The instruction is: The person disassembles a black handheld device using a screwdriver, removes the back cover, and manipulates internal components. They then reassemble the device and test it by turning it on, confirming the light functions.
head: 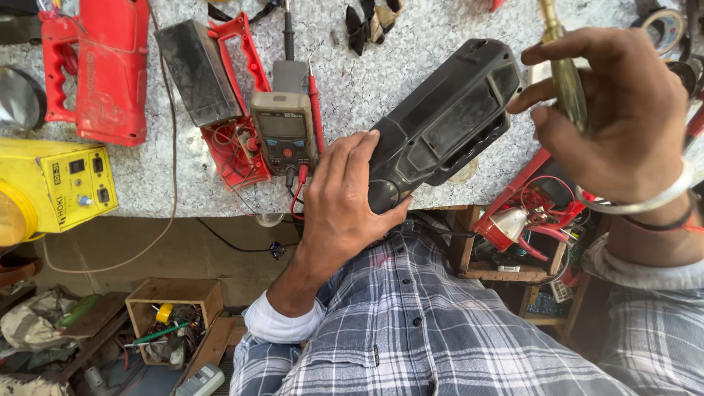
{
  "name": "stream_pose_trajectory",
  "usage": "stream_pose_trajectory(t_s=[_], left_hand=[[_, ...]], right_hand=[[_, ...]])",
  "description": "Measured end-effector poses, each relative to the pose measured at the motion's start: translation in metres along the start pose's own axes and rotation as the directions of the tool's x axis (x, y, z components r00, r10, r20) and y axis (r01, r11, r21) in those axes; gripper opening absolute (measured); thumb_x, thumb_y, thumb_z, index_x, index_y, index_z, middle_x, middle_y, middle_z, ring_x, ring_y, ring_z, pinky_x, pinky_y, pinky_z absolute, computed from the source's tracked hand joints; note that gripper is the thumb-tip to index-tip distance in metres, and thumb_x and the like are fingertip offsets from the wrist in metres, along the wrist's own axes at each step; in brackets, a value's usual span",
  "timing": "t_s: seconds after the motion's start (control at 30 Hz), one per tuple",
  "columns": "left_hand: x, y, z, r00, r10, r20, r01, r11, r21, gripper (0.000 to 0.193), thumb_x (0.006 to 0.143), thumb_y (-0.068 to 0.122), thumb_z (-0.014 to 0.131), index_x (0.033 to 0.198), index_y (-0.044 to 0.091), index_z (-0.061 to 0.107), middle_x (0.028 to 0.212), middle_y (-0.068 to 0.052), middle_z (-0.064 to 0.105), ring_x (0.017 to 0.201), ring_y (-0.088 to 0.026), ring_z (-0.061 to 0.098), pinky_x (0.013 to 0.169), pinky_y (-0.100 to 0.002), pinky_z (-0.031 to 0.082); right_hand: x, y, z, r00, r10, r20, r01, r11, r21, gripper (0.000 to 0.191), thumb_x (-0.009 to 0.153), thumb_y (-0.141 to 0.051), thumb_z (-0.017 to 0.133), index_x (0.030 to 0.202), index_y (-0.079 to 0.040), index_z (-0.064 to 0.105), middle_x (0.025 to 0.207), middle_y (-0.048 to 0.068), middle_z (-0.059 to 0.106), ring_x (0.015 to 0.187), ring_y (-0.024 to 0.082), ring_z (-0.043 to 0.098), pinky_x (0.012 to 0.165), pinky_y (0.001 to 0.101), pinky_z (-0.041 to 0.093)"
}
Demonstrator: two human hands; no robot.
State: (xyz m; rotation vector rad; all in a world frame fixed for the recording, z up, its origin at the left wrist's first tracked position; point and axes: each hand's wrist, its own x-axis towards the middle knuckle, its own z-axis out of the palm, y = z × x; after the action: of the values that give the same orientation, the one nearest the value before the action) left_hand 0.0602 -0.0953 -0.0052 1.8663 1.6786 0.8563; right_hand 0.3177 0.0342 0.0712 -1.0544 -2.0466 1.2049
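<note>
Black plastic housing (444, 121) in left hand (345, 205), screwdriver (566, 81) in right hand (623, 117) — speckled stone bench (411, 29)

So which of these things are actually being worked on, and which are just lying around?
In hand:
- black plastic housing, gripped by the left hand
- screwdriver, held in the right hand

Lying about:
- multimeter
- red casing
- yellow box
- wooden crate of tools on the floor

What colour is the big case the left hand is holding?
Black. The plastic case under the left hand is dusty black, seen best in the head view.
</note>
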Motion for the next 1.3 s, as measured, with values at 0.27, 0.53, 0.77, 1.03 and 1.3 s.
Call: stream_pose_trajectory(t_s=[0.27,0.53,0.77,1.03,1.3], left_hand=[[0.001,-0.002,0.000,1.000,-0.028,-0.005,0.027,0.998,-0.054,0.088,0.070,0.032,0.095,0.140,0.002,0.052,0.133,-0.017,0.058,0.120,-0.036,0.063,0.102,-0.047,0.055],[-0.001,0.001,0.007,0.982,-0.054,-0.182,0.019,0.981,-0.192,0.080,0.072,0.028,0.095,0.137,0.006,0.052,0.133,-0.015,0.058,0.124,-0.034,0.062,0.107,-0.046,0.053],[-0.007,0.008,0.016,0.968,-0.089,-0.234,0.041,0.978,-0.203,0.078,0.074,0.029,0.092,0.136,0.005,0.052,0.126,-0.014,0.058,0.119,-0.032,0.063,0.102,-0.045,0.055],[-0.018,0.000,0.010,0.947,-0.045,-0.318,0.002,0.991,-0.134,0.083,0.068,0.038,0.091,0.135,0.007,0.053,0.125,-0.013,0.059,0.121,-0.032,0.061,0.110,-0.049,0.046],[-0.030,-0.004,0.007,0.941,-0.070,-0.331,0.010,0.984,-0.180,0.091,0.070,0.043,0.089,0.143,0.008,0.047,0.135,-0.015,0.056,0.130,-0.033,0.057,0.113,-0.047,0.047]], right_hand=[[-0.004,-0.010,0.002,0.997,-0.070,0.039,0.065,0.992,0.112,0.041,0.092,0.008,0.067,0.128,0.013,0.050,0.119,0.024,0.065,0.107,0.030,0.072,0.091,0.0382,0.063],[0.008,-0.017,0.029,0.919,-0.371,0.131,0.393,0.863,-0.316,0.054,0.094,-0.002,0.078,0.140,-0.010,0.049,0.111,0.023,0.068,0.102,0.031,0.073,0.088,0.0380,0.060],[0.011,-0.026,0.053,0.901,-0.415,0.123,0.432,0.843,-0.322,0.077,0.108,0.004,0.075,0.160,-0.001,0.019,0.111,0.014,0.073,0.105,0.027,0.076,0.086,0.0318,0.061],[0.008,-0.047,0.073,0.895,-0.430,0.119,0.437,0.791,-0.428,0.077,0.104,0.009,0.073,0.159,-0.002,0.020,0.110,0.018,0.073,0.098,0.029,0.076,0.080,0.0355,0.060],[0.014,-0.067,0.101,0.880,-0.457,0.131,0.456,0.734,-0.503,0.063,0.098,0.006,0.076,0.147,0.001,0.035,0.107,0.019,0.073,0.097,0.031,0.076,0.079,0.0364,0.061]])
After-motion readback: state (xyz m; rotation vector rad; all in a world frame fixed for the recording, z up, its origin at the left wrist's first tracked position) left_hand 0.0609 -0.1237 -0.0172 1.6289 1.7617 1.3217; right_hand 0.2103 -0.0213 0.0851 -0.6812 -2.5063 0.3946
